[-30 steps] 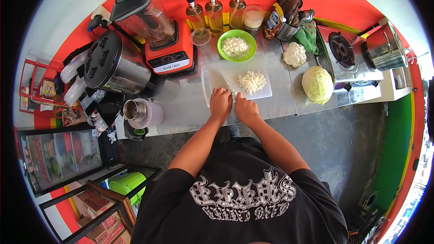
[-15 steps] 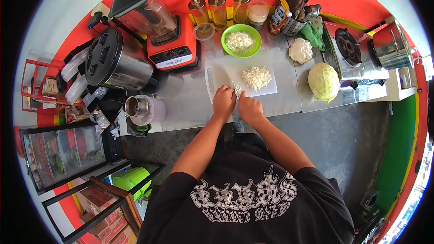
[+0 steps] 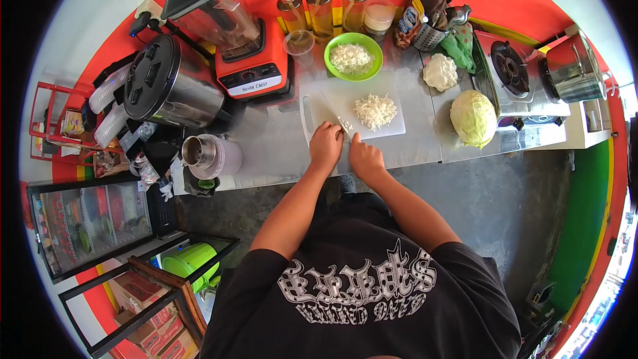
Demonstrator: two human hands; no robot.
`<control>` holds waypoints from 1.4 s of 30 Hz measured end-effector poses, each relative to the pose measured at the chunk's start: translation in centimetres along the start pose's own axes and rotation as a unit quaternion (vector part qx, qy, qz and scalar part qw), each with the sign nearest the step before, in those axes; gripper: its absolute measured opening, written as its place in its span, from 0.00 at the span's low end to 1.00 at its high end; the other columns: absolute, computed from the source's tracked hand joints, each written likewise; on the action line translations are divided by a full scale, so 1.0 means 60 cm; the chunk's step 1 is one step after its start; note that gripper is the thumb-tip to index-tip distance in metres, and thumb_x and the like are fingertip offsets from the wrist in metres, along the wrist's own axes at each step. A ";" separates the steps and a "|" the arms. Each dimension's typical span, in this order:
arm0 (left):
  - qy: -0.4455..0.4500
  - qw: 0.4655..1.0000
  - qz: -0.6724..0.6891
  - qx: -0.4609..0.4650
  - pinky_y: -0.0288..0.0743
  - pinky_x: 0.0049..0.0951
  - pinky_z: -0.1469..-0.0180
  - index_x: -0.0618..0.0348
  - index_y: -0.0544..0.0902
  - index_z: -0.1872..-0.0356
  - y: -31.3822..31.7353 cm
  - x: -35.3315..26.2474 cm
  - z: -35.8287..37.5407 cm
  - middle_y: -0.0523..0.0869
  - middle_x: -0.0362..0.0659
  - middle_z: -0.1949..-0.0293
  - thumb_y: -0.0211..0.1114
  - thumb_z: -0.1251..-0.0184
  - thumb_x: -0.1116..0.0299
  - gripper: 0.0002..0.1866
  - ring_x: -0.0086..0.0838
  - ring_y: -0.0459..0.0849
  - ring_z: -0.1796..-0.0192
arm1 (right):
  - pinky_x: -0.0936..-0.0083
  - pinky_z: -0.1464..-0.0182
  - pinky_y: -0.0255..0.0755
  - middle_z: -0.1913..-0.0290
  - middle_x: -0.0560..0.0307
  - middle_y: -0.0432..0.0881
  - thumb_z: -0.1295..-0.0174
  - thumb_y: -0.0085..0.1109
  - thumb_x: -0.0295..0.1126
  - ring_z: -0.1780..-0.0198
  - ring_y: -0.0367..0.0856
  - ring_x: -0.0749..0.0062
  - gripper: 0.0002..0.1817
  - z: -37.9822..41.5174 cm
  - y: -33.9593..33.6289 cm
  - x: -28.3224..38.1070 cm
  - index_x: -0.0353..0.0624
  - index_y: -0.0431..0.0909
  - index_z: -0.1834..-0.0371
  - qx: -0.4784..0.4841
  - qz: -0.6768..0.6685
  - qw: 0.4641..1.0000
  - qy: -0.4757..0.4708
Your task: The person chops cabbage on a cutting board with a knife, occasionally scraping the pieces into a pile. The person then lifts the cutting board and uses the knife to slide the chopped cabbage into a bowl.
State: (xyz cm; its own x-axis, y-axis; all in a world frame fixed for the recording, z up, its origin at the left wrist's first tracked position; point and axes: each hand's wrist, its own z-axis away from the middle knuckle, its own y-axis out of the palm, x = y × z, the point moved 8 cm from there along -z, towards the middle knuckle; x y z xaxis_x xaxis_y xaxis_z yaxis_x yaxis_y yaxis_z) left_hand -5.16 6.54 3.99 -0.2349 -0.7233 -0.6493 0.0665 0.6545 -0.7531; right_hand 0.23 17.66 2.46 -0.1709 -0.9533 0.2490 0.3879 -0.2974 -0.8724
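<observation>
On the white cutting board (image 3: pixel 393 93), my left hand (image 3: pixel 326 147) rests at the near edge with its fingers curled down; whatever is under the fingertips is hidden. Beside it, my right hand (image 3: pixel 366 158) is closed around the handle of a knife, whose pale blade (image 3: pixel 335 109) points away across the board. Small white shreds (image 3: pixel 344 124) cling along the blade next to my left fingers. A heap of shredded cabbage (image 3: pixel 375 112) lies on the board to the right of the blade. Behind the board stands a green bowl (image 3: pixel 376 70) holding more shreds.
A whole cabbage (image 3: pixel 474 118) and a white lump (image 3: pixel 440 72), perhaps cauliflower, sit right of the board. Further right is a gas stove (image 3: pixel 512 70). A red blender (image 3: pixel 252 60), pump bottles (image 3: pixel 319 10) and a large lidded pot (image 3: pixel 176 83) stand behind and left.
Both hands stay close together at the board's near edge, with the knife in nearly the same place. The whole view has shifted slightly; nothing has visibly been taken up or put down.
</observation>
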 end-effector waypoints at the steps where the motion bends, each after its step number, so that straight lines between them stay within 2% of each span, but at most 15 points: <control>1: -0.002 1.000 0.002 0.002 0.79 0.45 0.52 0.59 0.86 0.66 0.001 0.001 0.001 0.83 0.47 0.62 0.65 0.36 0.70 0.05 0.46 0.84 0.54 | 0.53 0.54 0.85 0.60 0.38 0.89 0.31 0.51 0.27 0.54 0.90 0.43 0.10 -0.003 0.000 0.000 0.37 0.67 0.49 0.003 0.001 1.000 0.001; 7: 0.053 0.998 0.021 0.009 0.79 0.43 0.49 0.62 0.87 0.66 -0.004 -0.001 0.004 0.84 0.49 0.61 0.63 0.36 0.71 0.07 0.46 0.84 0.53 | 0.53 0.54 0.85 0.59 0.37 0.89 0.30 0.49 0.28 0.54 0.90 0.42 0.09 -0.006 -0.014 0.008 0.38 0.68 0.50 -0.009 0.016 0.999 -0.030; 10: 0.053 0.998 0.033 -0.012 0.78 0.44 0.48 0.62 0.88 0.65 -0.002 0.005 0.004 0.85 0.50 0.60 0.62 0.37 0.74 0.07 0.47 0.84 0.53 | 0.57 0.58 0.86 0.62 0.42 0.90 0.28 0.49 0.30 0.58 0.91 0.46 0.07 -0.002 0.002 0.005 0.40 0.69 0.53 -0.008 0.020 1.000 -0.007; 14: 0.029 0.998 0.052 0.009 0.78 0.44 0.48 0.62 0.88 0.63 0.002 0.015 0.002 0.86 0.50 0.61 0.62 0.38 0.76 0.07 0.48 0.84 0.53 | 0.56 0.56 0.86 0.60 0.41 0.90 0.28 0.49 0.30 0.57 0.91 0.46 0.07 -0.021 -0.001 0.004 0.39 0.69 0.52 -0.015 0.016 1.000 -0.014; 16: 0.046 0.997 0.054 0.018 0.78 0.44 0.49 0.62 0.88 0.63 0.000 0.011 0.001 0.86 0.50 0.61 0.63 0.38 0.76 0.07 0.49 0.84 0.54 | 0.55 0.56 0.85 0.60 0.41 0.90 0.28 0.49 0.30 0.56 0.91 0.46 0.08 -0.018 -0.012 0.008 0.39 0.69 0.52 -0.027 0.019 0.999 -0.030; 19: 0.051 0.998 0.046 0.008 0.78 0.45 0.49 0.62 0.88 0.63 -0.002 0.009 0.000 0.86 0.50 0.61 0.62 0.37 0.76 0.07 0.48 0.84 0.54 | 0.55 0.57 0.86 0.61 0.41 0.90 0.28 0.49 0.30 0.56 0.91 0.46 0.07 -0.006 -0.011 0.011 0.39 0.68 0.52 -0.020 0.022 0.999 -0.035; 21: 0.050 0.998 0.044 0.004 0.78 0.45 0.50 0.62 0.88 0.63 -0.002 0.008 -0.002 0.86 0.50 0.61 0.62 0.38 0.77 0.07 0.49 0.84 0.54 | 0.51 0.52 0.84 0.59 0.34 0.88 0.31 0.51 0.26 0.55 0.89 0.40 0.10 -0.002 0.000 0.008 0.37 0.67 0.50 -0.009 -0.003 1.000 -0.011; 29: 0.049 0.993 0.105 -0.016 0.79 0.46 0.52 0.62 0.87 0.63 -0.008 0.012 -0.002 0.85 0.53 0.62 0.64 0.39 0.77 0.06 0.51 0.85 0.56 | 0.50 0.51 0.84 0.58 0.33 0.88 0.32 0.52 0.26 0.53 0.89 0.39 0.11 -0.014 -0.016 0.016 0.35 0.66 0.49 0.007 -0.025 0.999 -0.026; 31: 0.013 0.997 0.080 -0.012 0.79 0.45 0.53 0.63 0.87 0.63 0.000 0.028 -0.003 0.85 0.53 0.61 0.65 0.39 0.77 0.06 0.52 0.85 0.57 | 0.50 0.51 0.83 0.58 0.33 0.88 0.32 0.52 0.26 0.53 0.89 0.39 0.11 -0.008 -0.006 0.013 0.35 0.66 0.49 0.014 -0.032 0.999 -0.018; 40: 0.037 0.994 0.103 -0.010 0.79 0.43 0.54 0.62 0.88 0.64 -0.003 0.030 0.003 0.85 0.51 0.61 0.67 0.40 0.76 0.05 0.50 0.85 0.59 | 0.50 0.51 0.83 0.55 0.31 0.87 0.29 0.47 0.29 0.52 0.88 0.37 0.11 -0.022 -0.014 0.022 0.35 0.66 0.48 0.002 -0.029 0.999 -0.041; 42: 0.026 0.995 0.096 -0.007 0.79 0.43 0.54 0.63 0.88 0.64 -0.001 0.031 0.004 0.85 0.52 0.61 0.67 0.40 0.76 0.05 0.49 0.85 0.59 | 0.50 0.51 0.83 0.55 0.31 0.87 0.29 0.47 0.29 0.52 0.88 0.36 0.10 -0.016 0.002 0.017 0.35 0.66 0.49 0.022 -0.025 0.999 -0.018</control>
State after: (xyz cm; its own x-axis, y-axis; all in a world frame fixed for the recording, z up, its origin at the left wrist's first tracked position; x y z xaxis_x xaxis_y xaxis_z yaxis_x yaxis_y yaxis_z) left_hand -5.38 5.09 2.78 -0.2689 -0.5727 -0.7744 0.1024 0.7825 -0.6142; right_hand -0.74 16.71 2.18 -0.1588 -0.9384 0.3071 0.4195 -0.3456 -0.8394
